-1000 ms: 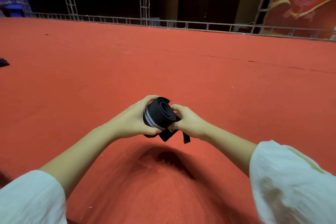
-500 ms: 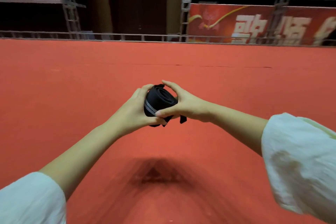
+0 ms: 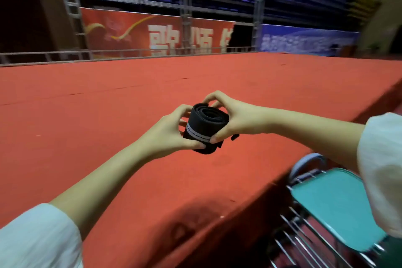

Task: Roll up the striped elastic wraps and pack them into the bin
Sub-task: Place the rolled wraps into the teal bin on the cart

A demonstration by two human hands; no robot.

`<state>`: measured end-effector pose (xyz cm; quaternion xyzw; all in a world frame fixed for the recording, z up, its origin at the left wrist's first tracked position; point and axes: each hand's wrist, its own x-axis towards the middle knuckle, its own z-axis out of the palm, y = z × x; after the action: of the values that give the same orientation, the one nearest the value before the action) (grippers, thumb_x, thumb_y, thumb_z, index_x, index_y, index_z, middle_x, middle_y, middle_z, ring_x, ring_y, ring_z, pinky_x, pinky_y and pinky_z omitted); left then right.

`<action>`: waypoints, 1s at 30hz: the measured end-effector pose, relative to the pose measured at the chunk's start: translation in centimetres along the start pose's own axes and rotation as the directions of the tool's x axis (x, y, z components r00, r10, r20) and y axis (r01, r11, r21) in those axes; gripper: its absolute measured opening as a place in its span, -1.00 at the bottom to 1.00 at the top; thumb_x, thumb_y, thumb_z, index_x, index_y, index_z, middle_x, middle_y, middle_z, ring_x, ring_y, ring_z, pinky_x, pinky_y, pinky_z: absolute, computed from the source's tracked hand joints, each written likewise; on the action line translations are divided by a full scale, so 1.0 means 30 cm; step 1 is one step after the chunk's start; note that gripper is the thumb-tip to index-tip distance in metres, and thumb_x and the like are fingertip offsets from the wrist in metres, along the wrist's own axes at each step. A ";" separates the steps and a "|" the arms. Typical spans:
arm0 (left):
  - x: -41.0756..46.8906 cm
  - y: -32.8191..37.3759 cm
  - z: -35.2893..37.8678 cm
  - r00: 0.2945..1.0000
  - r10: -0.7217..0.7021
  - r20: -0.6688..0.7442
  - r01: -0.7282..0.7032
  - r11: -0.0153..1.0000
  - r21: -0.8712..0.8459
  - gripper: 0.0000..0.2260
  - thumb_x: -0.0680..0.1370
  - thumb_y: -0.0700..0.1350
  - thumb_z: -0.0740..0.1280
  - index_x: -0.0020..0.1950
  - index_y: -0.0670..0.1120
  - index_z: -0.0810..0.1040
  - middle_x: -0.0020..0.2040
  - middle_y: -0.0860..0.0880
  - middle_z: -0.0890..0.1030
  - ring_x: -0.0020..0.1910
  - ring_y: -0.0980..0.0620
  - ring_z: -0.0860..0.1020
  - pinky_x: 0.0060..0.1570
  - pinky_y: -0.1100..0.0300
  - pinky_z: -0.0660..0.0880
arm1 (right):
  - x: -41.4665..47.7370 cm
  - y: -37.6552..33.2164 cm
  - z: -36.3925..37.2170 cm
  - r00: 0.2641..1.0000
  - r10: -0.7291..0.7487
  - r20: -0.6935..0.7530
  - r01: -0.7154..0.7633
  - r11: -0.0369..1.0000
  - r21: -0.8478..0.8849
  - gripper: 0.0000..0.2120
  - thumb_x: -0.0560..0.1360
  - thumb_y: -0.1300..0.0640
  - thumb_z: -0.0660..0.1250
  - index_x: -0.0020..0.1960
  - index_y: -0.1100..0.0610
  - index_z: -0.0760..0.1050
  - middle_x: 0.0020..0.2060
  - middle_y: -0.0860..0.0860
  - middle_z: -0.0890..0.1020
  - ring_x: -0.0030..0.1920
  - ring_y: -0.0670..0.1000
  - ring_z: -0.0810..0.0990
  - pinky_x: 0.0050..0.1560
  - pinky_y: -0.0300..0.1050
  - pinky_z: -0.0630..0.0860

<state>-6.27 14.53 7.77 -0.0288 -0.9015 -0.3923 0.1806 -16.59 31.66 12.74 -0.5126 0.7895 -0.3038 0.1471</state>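
**Black striped wrap, rolled and held in the air above the stage**

Black elastic with a pale double stripe is wound into a thick coil, and it sits between the two hands, off every surface. The left hand closes round the coil's left side, with its thumb pressed on the stripe at the near lower edge. The right hand grips the opposite side, thumb low beside the left thumb and fingers arched over the far rim. Both hands therefore clamp the wrap, and neither is free.

The coil's long axis stands roughly upright and leans a little away from the person, so the open spiral end faces up. A short loose end pokes out just below and to the right of the coil, under the right hand. Whether it is fastened cannot be told.

Under and beyond the coil spreads the red carpeted stage. Below and to the right of it, past the stage's edge, stands a teal folding chair. Far behind hangs a red banner.

No bin is in view. The rolling looks finished or nearly so, and packing remains. Since both hands are equally close, either could carry the coil, but the loose end would likely spring open unless one hand keeps pressure on it.
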 end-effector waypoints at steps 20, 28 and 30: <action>0.531 0.648 1.257 0.735 0.519 0.435 -0.366 0.845 -0.390 -0.40 0.35 -0.10 0.56 0.30 0.09 0.37 0.15 0.22 0.50 0.07 0.44 0.46 -0.03 0.57 0.34 | -1.136 0.637 -0.513 0.680 0.595 -0.428 -0.650 0.760 0.023 -0.39 0.33 0.22 0.55 0.24 0.03 0.30 0.01 0.01 0.59 -0.16 -0.16 0.62 -0.23 -0.21 0.59; 0.578 0.634 1.512 0.586 0.588 0.558 -0.525 0.800 -0.291 -0.42 0.42 0.06 0.49 0.39 0.02 0.41 0.27 0.16 0.46 0.29 0.19 0.37 0.22 0.48 0.23 | -1.394 0.775 -0.472 0.531 0.697 -0.482 -0.746 0.654 0.125 -0.38 0.29 0.20 0.58 0.20 0.02 0.29 -0.01 -0.02 0.58 -0.01 -0.02 0.60 0.07 -0.03 0.54; 0.602 0.570 1.535 0.559 0.572 0.600 -0.560 0.794 -0.236 -0.45 0.39 0.19 0.46 0.34 0.09 0.45 0.24 0.26 0.43 0.36 0.16 0.27 0.33 0.32 0.19 | -1.430 0.799 -0.452 0.506 0.733 -0.456 -0.772 0.620 0.140 -0.37 0.30 0.16 0.58 0.21 -0.01 0.28 0.00 -0.04 0.59 -0.01 -0.01 0.62 0.05 -0.06 0.55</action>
<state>-33.77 57.78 -2.88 -0.4506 -0.8450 -0.2870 -0.0242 -22.71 81.64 4.69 -0.0339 0.9548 -0.2915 0.0471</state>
